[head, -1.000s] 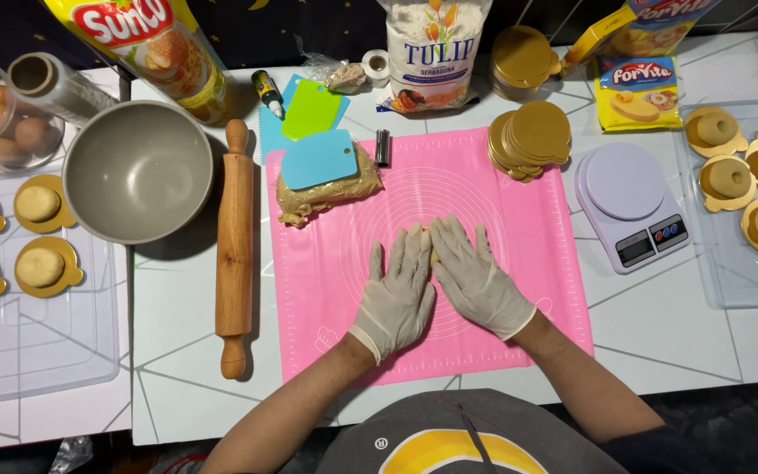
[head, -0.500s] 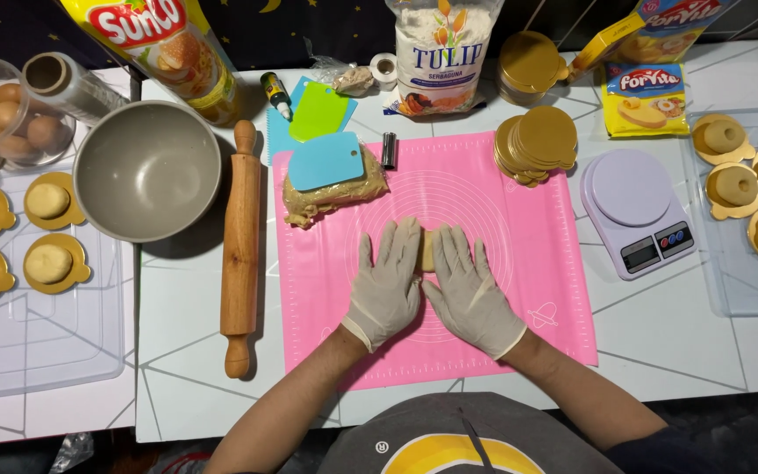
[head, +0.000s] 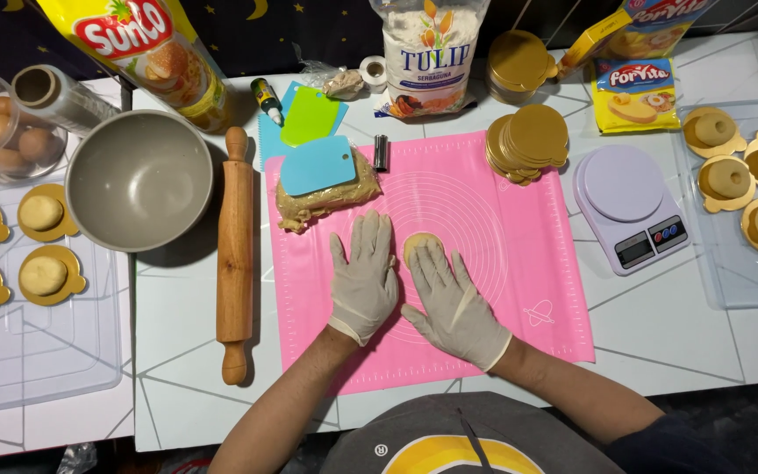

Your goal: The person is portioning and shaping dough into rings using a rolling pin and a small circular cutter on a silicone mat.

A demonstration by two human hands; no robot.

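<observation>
Both my hands wear pale gloves and lie flat on a pink silicone mat (head: 519,290). My left hand (head: 364,279) rests palm down, its fingers beside a small round piece of tan dough (head: 418,244). The fingertips of my right hand (head: 454,302) touch the dough's near edge. The dough peeks out between the two hands. Neither hand grips anything.
A dough slab under a blue scraper (head: 318,165) lies at the mat's far left corner. A wooden rolling pin (head: 236,250) and grey bowl (head: 139,181) sit left, a lilac scale (head: 629,204) right. Gold cardboard discs (head: 530,140), trays of dough balls (head: 43,274) and packages ring the table.
Both hands slid away from me across the mat, and the small dough piece now shows between and beyond the fingers.
</observation>
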